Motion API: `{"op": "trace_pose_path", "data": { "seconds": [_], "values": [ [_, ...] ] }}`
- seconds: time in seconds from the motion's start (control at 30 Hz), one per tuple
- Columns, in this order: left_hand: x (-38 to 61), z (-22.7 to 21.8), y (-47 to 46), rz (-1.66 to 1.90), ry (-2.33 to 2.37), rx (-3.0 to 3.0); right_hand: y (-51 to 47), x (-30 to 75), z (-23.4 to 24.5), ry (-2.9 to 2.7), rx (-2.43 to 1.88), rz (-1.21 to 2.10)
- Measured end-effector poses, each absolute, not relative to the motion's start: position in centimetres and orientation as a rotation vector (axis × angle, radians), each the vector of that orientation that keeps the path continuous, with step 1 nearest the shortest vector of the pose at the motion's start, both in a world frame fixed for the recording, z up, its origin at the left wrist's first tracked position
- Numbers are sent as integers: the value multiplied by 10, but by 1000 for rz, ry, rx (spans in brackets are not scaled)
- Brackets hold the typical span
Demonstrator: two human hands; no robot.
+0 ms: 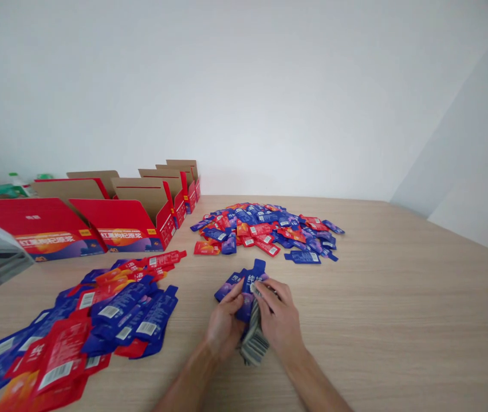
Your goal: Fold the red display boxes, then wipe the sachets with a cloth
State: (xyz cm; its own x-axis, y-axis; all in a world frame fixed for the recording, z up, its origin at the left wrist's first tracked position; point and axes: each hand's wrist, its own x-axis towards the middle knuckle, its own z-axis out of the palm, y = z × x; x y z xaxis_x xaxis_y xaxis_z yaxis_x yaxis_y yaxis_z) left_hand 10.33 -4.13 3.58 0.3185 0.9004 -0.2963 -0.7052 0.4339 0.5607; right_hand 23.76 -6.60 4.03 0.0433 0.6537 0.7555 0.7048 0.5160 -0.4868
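Note:
My left hand [225, 325] is closed on blue pouches [244, 312], thumb on top; they are fanned out above the tabletop, at least two showing. The front one has white lettering and its spout end points away from me. In the fingers of my right hand [282, 320] is a grey striped cloth [254, 345], pressed against the face of the front pouch. The rest of the cloth hangs down between my hands. My fingers hide part of the pouches.
A heap of red and blue pouches [265, 229] lies beyond my hands. Overlapping rows of pouches [110, 312] spread at the left. Behind them stand several open red cartons [117, 226], near the white wall [270, 103]. The wooden table [398, 309] extends to the right.

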Motion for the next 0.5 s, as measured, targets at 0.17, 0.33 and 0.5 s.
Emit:
{"op": "trace_pose_path", "data": {
  "seconds": [0.17, 0.33, 0.5],
  "values": [
    [102, 38, -42, 1101, 643, 367, -69, 234, 41, -1745, -1119, -18],
    [101, 38, -44, 1052, 682, 488, -62, 242, 46, -1614, -1193, -70],
    [105, 33, -45, 1016, 694, 576, -60, 249, 41, -1550, -1262, -66]
  ]
}}
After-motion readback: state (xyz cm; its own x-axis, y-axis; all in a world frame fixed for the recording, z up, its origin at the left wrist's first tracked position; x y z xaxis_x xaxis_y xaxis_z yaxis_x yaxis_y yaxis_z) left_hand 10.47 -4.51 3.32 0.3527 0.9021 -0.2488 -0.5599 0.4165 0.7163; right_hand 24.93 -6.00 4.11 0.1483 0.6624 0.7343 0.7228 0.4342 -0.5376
